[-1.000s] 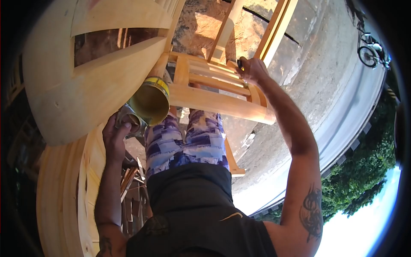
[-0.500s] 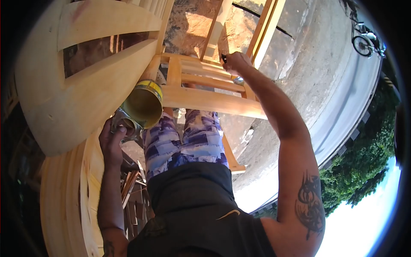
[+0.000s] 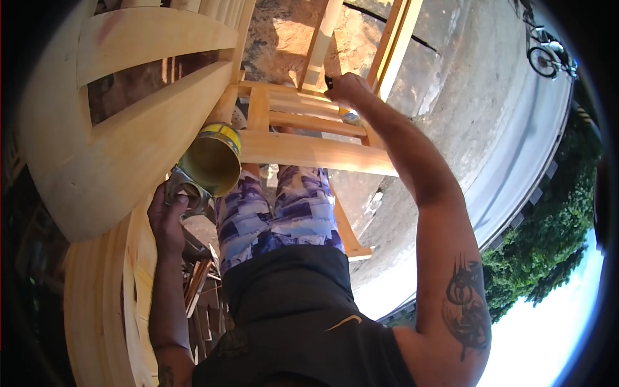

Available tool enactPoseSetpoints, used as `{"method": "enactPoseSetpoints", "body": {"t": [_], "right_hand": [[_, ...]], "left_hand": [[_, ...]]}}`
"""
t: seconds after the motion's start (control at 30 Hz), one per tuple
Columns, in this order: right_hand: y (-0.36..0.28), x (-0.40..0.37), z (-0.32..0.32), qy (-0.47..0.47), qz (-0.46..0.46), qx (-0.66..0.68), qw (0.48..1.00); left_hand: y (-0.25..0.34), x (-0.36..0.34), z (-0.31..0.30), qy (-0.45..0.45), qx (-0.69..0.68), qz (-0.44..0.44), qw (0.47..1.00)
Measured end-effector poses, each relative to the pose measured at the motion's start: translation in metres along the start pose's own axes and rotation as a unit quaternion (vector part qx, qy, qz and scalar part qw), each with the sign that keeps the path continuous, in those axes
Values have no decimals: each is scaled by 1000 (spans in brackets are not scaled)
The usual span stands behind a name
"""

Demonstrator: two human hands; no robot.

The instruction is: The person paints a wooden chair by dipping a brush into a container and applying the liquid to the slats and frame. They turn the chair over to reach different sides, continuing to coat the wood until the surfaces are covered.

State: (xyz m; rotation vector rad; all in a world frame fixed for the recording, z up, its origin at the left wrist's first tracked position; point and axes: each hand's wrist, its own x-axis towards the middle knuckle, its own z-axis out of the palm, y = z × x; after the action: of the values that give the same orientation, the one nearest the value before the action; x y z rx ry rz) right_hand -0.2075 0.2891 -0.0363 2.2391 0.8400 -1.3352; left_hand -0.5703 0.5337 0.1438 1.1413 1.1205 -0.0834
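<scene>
My left hand (image 3: 169, 216) is closed on the side grip of a tin can (image 3: 216, 158) with a yellow label. The can is tilted, its mouth turned toward me, and its inside looks yellowish. Over the wooden frame, my right hand (image 3: 351, 90) is closed around a paintbrush (image 3: 329, 82). The brush's dark handle end pokes out on the left, and a shiny part shows below the hand; the bristles are hard to make out. Beneath them lies a pale wooden furniture frame (image 3: 316, 149) with rails and slats.
A large curved wooden panel (image 3: 122, 151) rises at the left, close to the can. Stacked curved wood pieces (image 3: 97, 303) stand below it, with scrap sticks (image 3: 200, 284) nearby. Right of the frame are a paved road (image 3: 496, 129) and a motorcycle (image 3: 548, 58).
My right hand has shifted slightly left and up with the paintbrush. The can has moved slightly left and down in view, and the whole scene has shifted a little.
</scene>
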Motion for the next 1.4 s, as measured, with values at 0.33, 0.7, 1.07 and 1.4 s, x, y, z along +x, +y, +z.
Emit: {"method": "enactPoseSetpoints", "body": {"t": [0.33, 0.7, 1.07, 1.4], "right_hand": [[30, -80, -23, 180, -101, 207, 956], [11, -101, 24, 193, -190, 96, 958], [16, -77, 6, 95, -78, 77, 989], [6, -66, 4, 61, -21, 30, 997]], "left_hand": [[-1, -1, 2, 12, 0, 23, 1000], [-6, -1, -2, 13, 22, 12, 1000], [0, 0, 0, 8, 9, 0, 1000], [-5, 2, -3, 29, 23, 9, 999]]}}
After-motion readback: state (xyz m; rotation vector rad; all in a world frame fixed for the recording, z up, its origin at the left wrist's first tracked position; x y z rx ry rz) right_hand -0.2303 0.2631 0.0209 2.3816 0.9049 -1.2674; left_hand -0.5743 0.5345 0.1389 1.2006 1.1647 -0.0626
